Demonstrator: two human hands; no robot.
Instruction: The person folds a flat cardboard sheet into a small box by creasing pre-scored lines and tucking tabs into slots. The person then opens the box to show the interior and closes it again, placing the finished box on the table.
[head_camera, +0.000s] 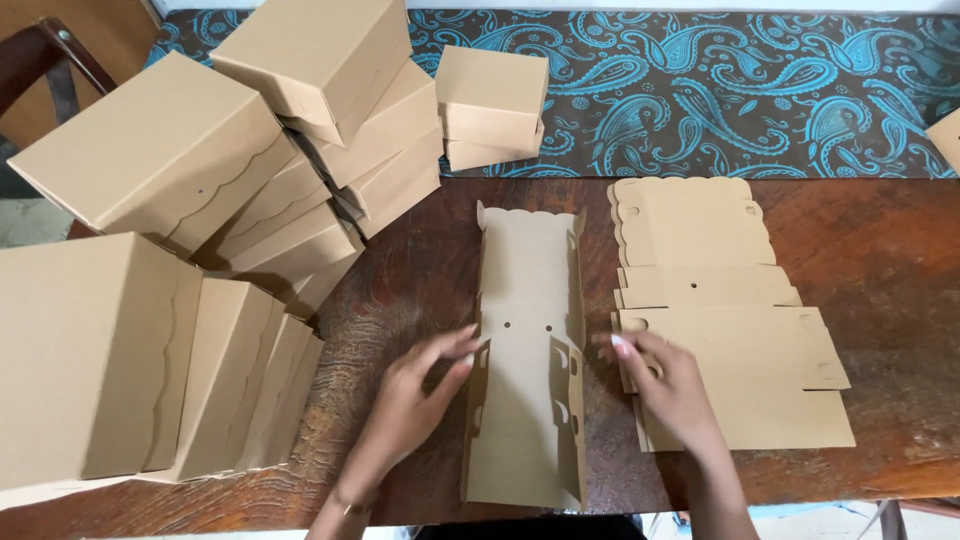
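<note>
Many folded brown cardboard boxes (150, 300) are heaped at the left of the dark wooden desk (890, 260), some stacked on their sides, some leaning on one another, and a further pair of shut boxes (492, 105) is seen at the far edge, on a blue paisley cloth (720, 90).

Right of the heap, the left hand (415, 400) is stretched toward the partly folded box blank (525, 360), which lies at the middle of the desk. The blank is found directly between the two hands. Its long axis runs from near to far, its scalloped end points away toward the far side, and both long side flaps are raised. The fingers of the left hand are laid loosely spread against the raised left flap, near its near half; nothing is clasped in them. The right hand (665, 390) is set at the other side, its fingers extended and open, the fingertips (618, 345) just at the raised right flap; whether they touch it cannot be told. Both hands are about equally near the blank.

Farther right, a pile of flat unfolded blanks (730, 330) is laid, partly under the right hand.
</note>
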